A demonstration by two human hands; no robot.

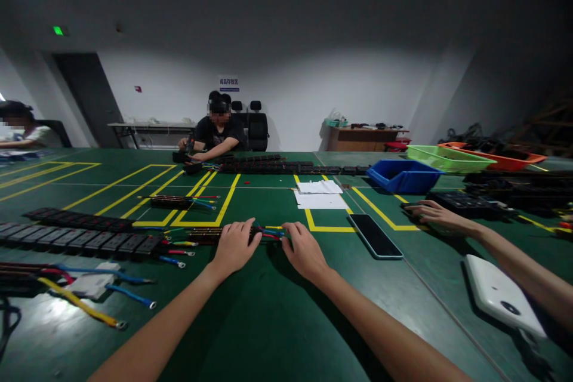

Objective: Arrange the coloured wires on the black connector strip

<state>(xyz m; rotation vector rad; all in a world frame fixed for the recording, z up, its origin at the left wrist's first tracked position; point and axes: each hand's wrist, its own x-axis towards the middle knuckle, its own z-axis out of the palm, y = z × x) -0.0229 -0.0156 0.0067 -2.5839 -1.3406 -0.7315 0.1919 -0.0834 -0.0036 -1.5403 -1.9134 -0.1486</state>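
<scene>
My left hand (pixel 236 245) is closed over a slim black cable-chain-like assembly (pixel 203 235) that lies on the green table, with coloured wires coming out at both ends. Its fingers hide the middle of the piece. Just to the right, my right hand (pixel 305 249) has its thumb and index finger at the tips of the coloured wires (pixel 271 233); the fingertips partly cover the wire ends. A similar short black assembly (pixel 170 202) rests farther back. To the left lie long black segmented strips (pixel 80 240) and thick wires with ring terminals (pixel 85 304).
White papers (pixel 319 196), a phone (pixel 376 237) and a blue bin (pixel 403 176) are on the right. Another person's hand (pixel 432 215) reaches in near a white device (pixel 501 295). A person (pixel 219 134) works across the table. Green (pixel 447 158) and orange baskets (pixel 532 158) stand behind.
</scene>
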